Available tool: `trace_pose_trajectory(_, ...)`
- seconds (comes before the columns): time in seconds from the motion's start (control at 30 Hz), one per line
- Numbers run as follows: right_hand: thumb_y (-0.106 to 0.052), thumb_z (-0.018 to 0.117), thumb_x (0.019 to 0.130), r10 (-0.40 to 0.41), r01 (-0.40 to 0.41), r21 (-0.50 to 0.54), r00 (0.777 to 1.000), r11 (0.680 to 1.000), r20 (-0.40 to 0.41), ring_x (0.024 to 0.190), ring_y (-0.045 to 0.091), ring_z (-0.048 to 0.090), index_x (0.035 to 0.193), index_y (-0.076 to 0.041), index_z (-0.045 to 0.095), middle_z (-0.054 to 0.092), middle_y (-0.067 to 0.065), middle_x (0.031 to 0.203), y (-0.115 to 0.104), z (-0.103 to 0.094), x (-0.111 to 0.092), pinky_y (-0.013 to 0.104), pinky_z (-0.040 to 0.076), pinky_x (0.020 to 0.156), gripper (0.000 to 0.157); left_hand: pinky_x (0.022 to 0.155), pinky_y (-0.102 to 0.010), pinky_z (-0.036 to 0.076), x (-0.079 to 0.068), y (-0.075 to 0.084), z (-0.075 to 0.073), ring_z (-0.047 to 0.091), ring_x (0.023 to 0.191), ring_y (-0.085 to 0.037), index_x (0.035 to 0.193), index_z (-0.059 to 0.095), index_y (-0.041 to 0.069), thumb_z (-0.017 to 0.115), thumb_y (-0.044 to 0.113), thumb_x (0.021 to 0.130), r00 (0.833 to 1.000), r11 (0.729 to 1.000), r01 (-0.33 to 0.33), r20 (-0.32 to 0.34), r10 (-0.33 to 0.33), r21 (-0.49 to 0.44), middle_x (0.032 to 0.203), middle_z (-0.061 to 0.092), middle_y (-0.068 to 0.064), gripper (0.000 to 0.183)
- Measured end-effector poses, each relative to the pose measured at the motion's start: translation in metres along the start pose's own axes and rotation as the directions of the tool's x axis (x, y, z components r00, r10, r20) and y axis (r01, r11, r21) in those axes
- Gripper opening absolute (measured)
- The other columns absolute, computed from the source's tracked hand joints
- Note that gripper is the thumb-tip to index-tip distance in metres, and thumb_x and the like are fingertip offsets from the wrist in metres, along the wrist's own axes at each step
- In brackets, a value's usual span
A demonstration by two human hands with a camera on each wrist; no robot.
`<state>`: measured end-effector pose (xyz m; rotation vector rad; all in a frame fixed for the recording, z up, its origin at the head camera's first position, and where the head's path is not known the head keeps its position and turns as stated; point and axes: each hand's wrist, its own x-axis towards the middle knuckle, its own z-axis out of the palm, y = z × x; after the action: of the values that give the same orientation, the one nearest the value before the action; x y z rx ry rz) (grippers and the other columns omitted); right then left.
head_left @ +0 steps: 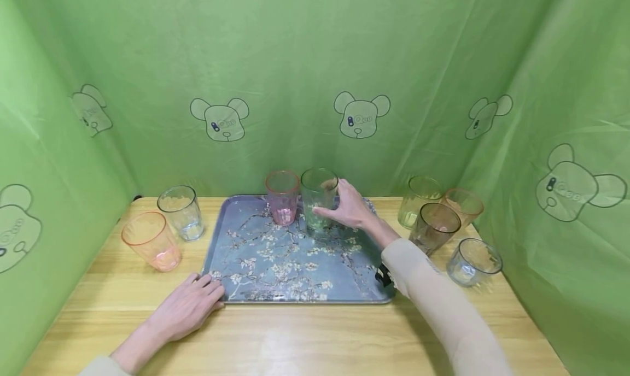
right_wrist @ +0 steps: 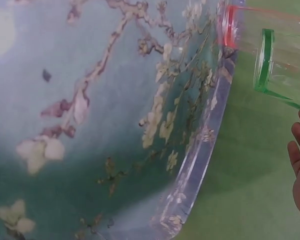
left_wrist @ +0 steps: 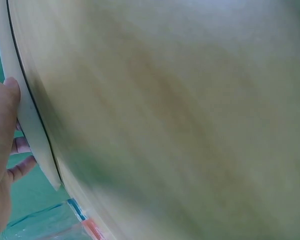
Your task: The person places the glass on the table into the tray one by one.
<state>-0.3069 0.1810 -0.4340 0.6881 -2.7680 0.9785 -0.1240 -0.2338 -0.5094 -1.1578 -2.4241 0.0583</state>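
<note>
A blue tray point(head_left: 275, 266) with a blossom-branch print lies on the wooden table. On its far part, my right hand point(head_left: 348, 204) grips an upright green-rimmed glass point(head_left: 315, 201), thumb in front and fingers round the far side. Just left of that glass stands a pink glass point(head_left: 283, 201), close beside it. In the right wrist view only some fingers point(right_wrist: 297, 155) show, below the green glass point(right_wrist: 285, 70). My left hand point(head_left: 189, 305) holds the tray's front left corner. In the left wrist view its thumb point(left_wrist: 11, 92) lies against the pale tray side point(left_wrist: 27, 110), with fingertips at the rim.
Left of the tray stand an orange glass point(head_left: 155, 245) and a clear bluish glass point(head_left: 184, 217). To the right are a yellow-green glass point(head_left: 415, 201), a brown glass point(head_left: 433, 228), an orange-rimmed glass point(head_left: 465, 204) and a low blue glass point(head_left: 470, 266). Green curtains point(head_left: 295, 64) enclose the table.
</note>
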Motion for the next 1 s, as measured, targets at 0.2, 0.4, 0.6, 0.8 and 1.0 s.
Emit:
trace_pose_trajectory(0.2, -0.057, 0.080, 0.084, 0.050, -0.050, -0.001, 0.999, 0.999, 0.008, 0.124, 0.034, 0.059, 0.138, -0.012, 0.056, 0.064, 0.013, 0.128, 0.005, 0.003, 0.004, 0.058, 0.047, 0.111, 0.075, 0.078, -0.034, 0.042, 0.000, 0.001, -0.001, 0.051, 0.083, -0.014, 0.088, 0.056, 0.022, 0.071, 0.033, 0.092, 1.000, 1.000, 0.002, 0.006, -0.002, 0.003, 0.088, 0.061, 0.007, 0.020)
trace_pose_trajectory(0.4, -0.059, 0.077, 0.086, 0.080, -0.079, -0.039, 0.996, 0.996, 0.028, 0.128, 0.035, 0.057, 0.141, -0.013, 0.053, 0.064, 0.013, 0.127, 0.013, 0.007, 0.006, 0.058, 0.045, 0.113, 0.077, 0.078, -0.034, 0.042, -0.001, 0.001, 0.000, 0.051, 0.083, -0.014, 0.089, 0.056, 0.021, 0.070, 0.033, 0.092, 1.000, 1.000, -0.003, -0.001, 0.003, 0.005, 0.088, 0.061, 0.007, 0.019)
trace_pose_trajectory(0.6, -0.063, 0.077, 0.085, 0.109, -0.107, -0.056, 0.994, 0.993, 0.032, 0.133, 0.035, 0.056, 0.142, -0.012, 0.053, 0.064, 0.012, 0.131, 0.021, 0.006, 0.007, 0.059, 0.044, 0.116, 0.080, 0.079, -0.034, 0.042, -0.001, 0.000, 0.002, 0.051, 0.083, -0.014, 0.089, 0.056, 0.021, 0.070, 0.034, 0.092, 1.000, 1.000, -0.001, -0.010, 0.001, -0.007, 0.089, 0.061, 0.006, 0.019)
trace_pose_trajectory(0.8, -0.064, 0.075, 0.086, 0.127, -0.123, -0.083, 0.991, 0.989, 0.042, 0.130, 0.035, 0.057, 0.143, -0.011, 0.051, 0.063, 0.012, 0.132, 0.024, 0.006, 0.008, 0.057, 0.046, 0.113, 0.081, 0.079, -0.034, 0.043, -0.001, 0.000, 0.002, 0.052, 0.084, -0.014, 0.089, 0.057, 0.021, 0.071, 0.033, 0.092, 1.000, 1.000, 0.000, -0.007, 0.000, -0.008, 0.090, 0.062, 0.006, 0.019)
trace_pose_trajectory(1.0, -0.066, 0.075, 0.086, 0.137, -0.131, -0.101, 0.990, 0.986, 0.046, 0.132, 0.036, 0.056, 0.143, -0.011, 0.052, 0.063, 0.013, 0.133, 0.025, 0.008, 0.009, 0.058, 0.046, 0.114, 0.082, 0.080, -0.035, 0.044, -0.002, 0.000, 0.003, 0.053, 0.085, -0.014, 0.090, 0.058, 0.021, 0.071, 0.033, 0.092, 1.000, 1.000, 0.008, 0.004, -0.008, -0.004, 0.091, 0.063, 0.006, 0.018)
